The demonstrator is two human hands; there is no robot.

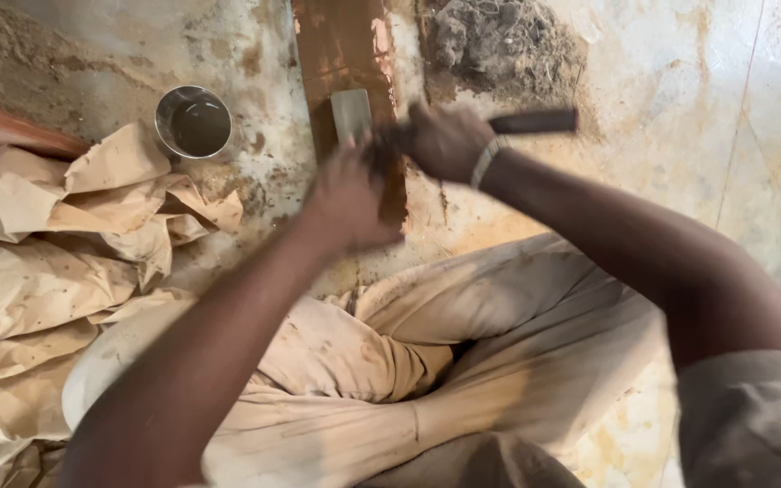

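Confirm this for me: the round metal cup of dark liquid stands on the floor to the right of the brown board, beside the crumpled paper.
Not quite. In the head view the metal cup stands to the left of the brown board, not the right. It does sit on the floor beside the crumpled paper.

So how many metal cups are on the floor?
1. The metal cup stands upper left, beside the crumpled paper and left of the left hand. Others could hide under the paper.

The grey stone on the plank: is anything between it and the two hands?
Nothing visible. The grey stone lies bare on the wet brown plank. The left hand is just below it, and the right hand, gripping a dark-handled tool, is beside it. The metal cup stands off to the left.
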